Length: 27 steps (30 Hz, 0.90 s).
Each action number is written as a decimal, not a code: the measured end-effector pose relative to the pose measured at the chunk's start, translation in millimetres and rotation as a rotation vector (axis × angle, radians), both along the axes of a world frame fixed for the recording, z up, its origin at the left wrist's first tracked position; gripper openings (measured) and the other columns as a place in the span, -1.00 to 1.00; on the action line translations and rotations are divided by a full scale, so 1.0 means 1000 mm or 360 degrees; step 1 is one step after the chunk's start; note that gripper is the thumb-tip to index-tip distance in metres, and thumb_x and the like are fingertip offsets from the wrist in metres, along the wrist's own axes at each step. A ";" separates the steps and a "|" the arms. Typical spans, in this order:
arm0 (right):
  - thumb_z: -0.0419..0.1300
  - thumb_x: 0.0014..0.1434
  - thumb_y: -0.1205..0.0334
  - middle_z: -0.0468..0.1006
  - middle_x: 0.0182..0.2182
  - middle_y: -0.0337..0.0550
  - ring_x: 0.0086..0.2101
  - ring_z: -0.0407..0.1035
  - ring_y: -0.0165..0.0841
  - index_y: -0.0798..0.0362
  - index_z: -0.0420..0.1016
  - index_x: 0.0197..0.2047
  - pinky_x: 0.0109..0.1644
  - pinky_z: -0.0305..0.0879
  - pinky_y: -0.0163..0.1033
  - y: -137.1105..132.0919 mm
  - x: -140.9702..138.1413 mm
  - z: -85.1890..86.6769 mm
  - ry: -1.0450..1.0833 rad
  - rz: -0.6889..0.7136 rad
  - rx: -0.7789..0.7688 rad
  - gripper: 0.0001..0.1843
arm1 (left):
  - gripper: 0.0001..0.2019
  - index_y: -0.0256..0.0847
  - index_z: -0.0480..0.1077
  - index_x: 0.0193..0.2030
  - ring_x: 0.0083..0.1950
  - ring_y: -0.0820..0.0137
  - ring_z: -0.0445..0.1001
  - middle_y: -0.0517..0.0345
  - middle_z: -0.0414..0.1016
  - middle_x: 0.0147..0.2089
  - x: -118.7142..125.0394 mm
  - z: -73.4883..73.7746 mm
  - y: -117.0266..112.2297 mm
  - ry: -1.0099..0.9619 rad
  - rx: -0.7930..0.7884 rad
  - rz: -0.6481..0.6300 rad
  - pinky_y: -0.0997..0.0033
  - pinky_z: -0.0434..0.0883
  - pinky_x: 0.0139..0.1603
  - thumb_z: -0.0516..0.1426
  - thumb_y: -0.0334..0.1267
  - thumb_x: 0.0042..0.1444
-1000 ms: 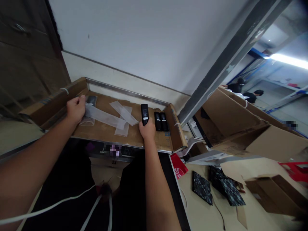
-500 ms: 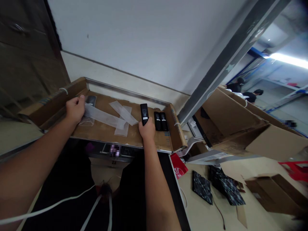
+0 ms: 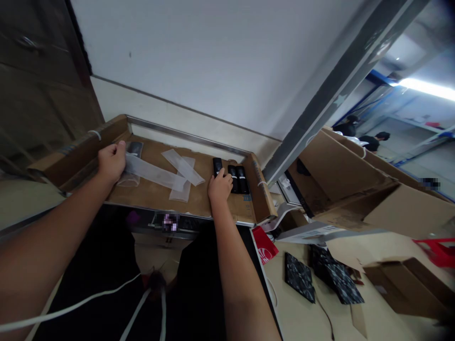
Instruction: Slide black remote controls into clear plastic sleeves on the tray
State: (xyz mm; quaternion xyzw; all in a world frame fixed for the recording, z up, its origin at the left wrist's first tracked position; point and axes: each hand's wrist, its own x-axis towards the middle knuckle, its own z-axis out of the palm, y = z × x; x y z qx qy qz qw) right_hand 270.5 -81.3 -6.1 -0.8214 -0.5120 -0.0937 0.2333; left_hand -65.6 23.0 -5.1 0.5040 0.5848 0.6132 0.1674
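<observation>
My right hand [image 3: 220,185] is curled around the near end of a black remote control [image 3: 217,166] that lies on the cardboard-lined work surface [image 3: 156,194]. Right beside it lie two more black remotes [image 3: 238,178], side by side. My left hand [image 3: 112,162] is closed on the end of a long clear plastic sleeve [image 3: 152,173] at the left of the surface. A dark remote [image 3: 134,148] lies just beyond that hand. More clear sleeves [image 3: 183,166] are spread across the middle.
Cardboard walls [image 3: 261,189] border the surface left and right, a white wall stands behind. At right are open cardboard boxes [image 3: 355,189], black patterned panels [image 3: 299,277] and a red bag [image 3: 263,244] on a beige table. White cables [image 3: 78,303] run across my lap. Two people sit far right.
My right hand has lowered the black remote and moved it rightwards, setting it down next to the two remotes. My left hand has stayed put on the sleeve.
</observation>
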 end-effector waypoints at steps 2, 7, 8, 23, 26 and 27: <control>0.12 0.31 0.20 0.36 0.02 0.31 0.03 0.29 0.00 0.18 0.20 0.33 0.04 0.26 0.05 0.004 0.002 -0.001 -0.0057 -0.0064 0.0017 -0.44 | -0.57 -0.23 0.23 -0.60 -0.53 0.55 0.07 0.34 0.10 -0.61 -0.001 -0.002 0.002 0.0037 -0.0003 0.0006 0.47 0.04 -0.49 0.09 -0.08 0.26; 0.03 0.34 0.27 0.40 -0.04 0.27 -0.03 0.30 -0.01 0.19 0.35 0.19 0.01 0.20 0.04 0.007 0.004 -0.002 -0.0202 -0.0149 0.0052 -0.61 | -0.58 -0.24 0.24 -0.59 -0.53 0.56 0.05 0.35 0.09 -0.61 0.000 0.000 0.000 -0.0008 -0.0010 -0.0005 0.48 0.04 -0.49 0.09 -0.11 0.27; 0.01 0.34 0.28 0.40 -0.05 0.27 -0.04 0.31 -0.01 0.19 0.40 0.13 0.00 0.19 0.04 0.007 0.004 -0.002 -0.0212 -0.0166 0.0052 -0.65 | -0.58 -0.24 0.24 -0.59 -0.53 0.56 0.05 0.35 0.08 -0.61 0.000 0.002 -0.001 -0.0016 -0.0016 -0.0006 0.48 0.04 -0.49 0.09 -0.11 0.27; 0.04 0.25 0.34 0.43 -0.14 0.27 -0.09 0.31 0.03 0.17 0.48 -0.12 -0.07 0.17 0.05 -0.002 0.010 -0.004 -0.0226 -0.0312 0.0219 -0.77 | -0.56 -0.22 0.19 -0.62 -0.54 0.57 0.03 0.35 0.05 -0.62 0.002 0.004 -0.001 -0.0034 -0.0012 0.0002 0.48 0.02 -0.50 0.10 -0.13 0.27; 0.07 0.21 0.34 0.43 -0.12 0.26 -0.08 0.31 0.03 0.16 0.48 -0.11 -0.05 0.17 0.06 -0.006 0.009 0.000 -0.0198 -0.0277 0.0254 -0.78 | -0.56 -0.23 0.19 -0.62 -0.54 0.57 0.03 0.35 0.05 -0.62 0.002 0.004 -0.002 -0.0036 -0.0010 0.0000 0.47 0.01 -0.50 0.09 -0.13 0.27; 0.07 0.21 0.34 0.43 -0.11 0.25 -0.07 0.30 0.03 0.16 0.47 -0.09 -0.04 0.17 0.06 -0.007 0.008 0.003 -0.0187 -0.0248 0.0276 -0.77 | -0.56 -0.23 0.20 -0.62 -0.54 0.57 0.04 0.35 0.06 -0.62 0.001 0.004 -0.002 -0.0032 -0.0013 -0.0002 0.47 0.02 -0.50 0.09 -0.12 0.27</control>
